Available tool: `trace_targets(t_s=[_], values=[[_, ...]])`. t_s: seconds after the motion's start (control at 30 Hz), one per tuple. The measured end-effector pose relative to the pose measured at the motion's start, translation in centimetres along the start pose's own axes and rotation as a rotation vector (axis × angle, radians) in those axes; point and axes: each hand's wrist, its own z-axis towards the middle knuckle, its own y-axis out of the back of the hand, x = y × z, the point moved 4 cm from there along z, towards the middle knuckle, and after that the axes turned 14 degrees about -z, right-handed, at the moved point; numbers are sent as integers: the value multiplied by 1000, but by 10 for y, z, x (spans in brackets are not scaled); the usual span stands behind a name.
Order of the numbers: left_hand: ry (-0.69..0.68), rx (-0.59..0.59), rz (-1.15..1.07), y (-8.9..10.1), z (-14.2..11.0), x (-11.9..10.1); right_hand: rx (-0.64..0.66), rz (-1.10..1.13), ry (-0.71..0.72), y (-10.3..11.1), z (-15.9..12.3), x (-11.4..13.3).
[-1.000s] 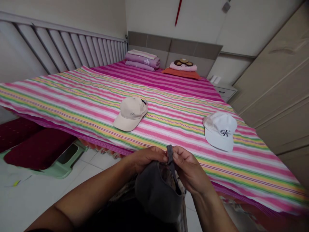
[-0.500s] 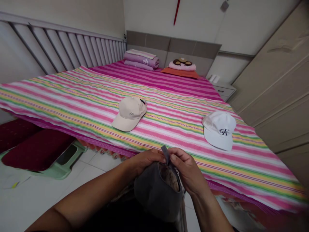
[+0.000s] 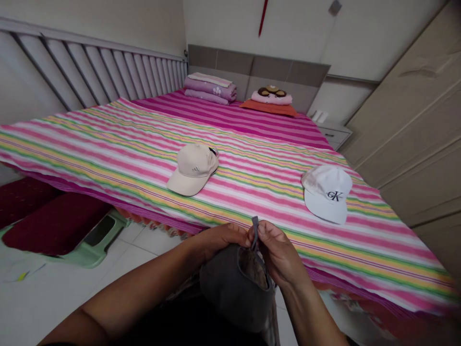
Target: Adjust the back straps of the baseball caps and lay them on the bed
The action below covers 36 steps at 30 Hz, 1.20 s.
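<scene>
A dark grey cap (image 3: 234, 283) hangs in front of my body, its back opening turned up to the right. My left hand (image 3: 230, 235) pinches the cap's edge near the base of its back strap (image 3: 255, 230). My right hand (image 3: 279, 250) has thumb and fingers closed on that strap, whose loose end sticks up between the hands. Farther off on the bed lies a beige cap (image 3: 194, 166), brim toward the lower left. To the right rests a white cap (image 3: 327, 192) with dark letters on its front.
The bed wears a striped sheet (image 3: 252, 185). Folded purple bedding (image 3: 209, 90) and a pink pillow (image 3: 272, 98) on orange cloth lie by the headboard (image 3: 230, 60). A white railing (image 3: 108, 72) runs along the left. Green stools with dark red covers (image 3: 61, 223) stand at lower left.
The strap's loose end has swung slightly right and now stands more upright. My right fingers have shifted closer around it. The two caps on the bed have stayed put.
</scene>
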Motion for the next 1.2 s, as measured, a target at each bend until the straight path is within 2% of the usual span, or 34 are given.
trace_targets(t_s=[0.2,0.37,0.6,0.8,1.0,1.2], values=[[-6,29,-23,-3,-1,-1,21,0,9,-1,0,1],[10,72,-19,-1,-2,0,98,39,45,-1,-1,3],[12,-8,17,4,-1,0,128,60,114,-2,-3,2],[15,1,21,2,0,2,170,17,121,-8,-3,7],[4,-5,29,0,-2,-1,140,-9,62,-6,-1,5],[-6,42,34,0,-8,-3,65,90,24,6,-3,-4]])
